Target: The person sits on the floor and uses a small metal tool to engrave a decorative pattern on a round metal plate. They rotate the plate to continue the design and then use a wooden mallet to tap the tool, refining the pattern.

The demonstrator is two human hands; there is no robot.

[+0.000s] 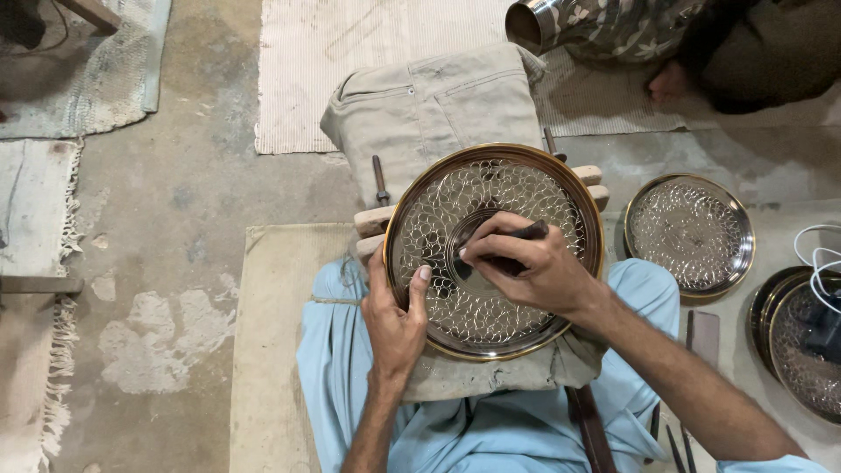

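Right hand (pixel 526 267) has a closed pinch grip on a dark engraving tool (pixel 526 233), fingers curled tight around it, tip down near the middle of the big round metal tray (pixel 517 188). Left hand (pixel 396 315) is wrapped over the tray's rim at about 8 o'clock, thumb lying on the patterned face, fingers hidden behind the edge, so it's closed on the tray and steadying it.

Biggest to smallest from there: the concrete floor (pixel 175 219) takes up most of the view, with a pale striped rug (pixel 350 70) at 12 o'clock and a worn mat (pixel 70 79) off at 10 o'clock. The person sits in light blue clothing (pixel 342 385), and a beige cloth bundle (pixel 438 105) runs from the lap up toward 12 o'clock, padding the work. The tray sits dead centre on that bundle, tilted a bit toward the camera, with a brass-coloured rim and a scale-like pattern all over its face. Wooden blocks (pixel 377 219) poke out from behind it at 9 and 2 o'clock.

At 3 o'clock a smaller patterned tray (pixel 689 235) lies flat on the floor, and another dark-rimmed tray (pixel 793 342) is cut off at 4 o'clock. A shiny metal vessel (pixel 534 22) rests by another person's bare foot (pixel 670 83) at 1 o'clock. A few thin tools (pixel 679 447) lie at 5 o'clock.
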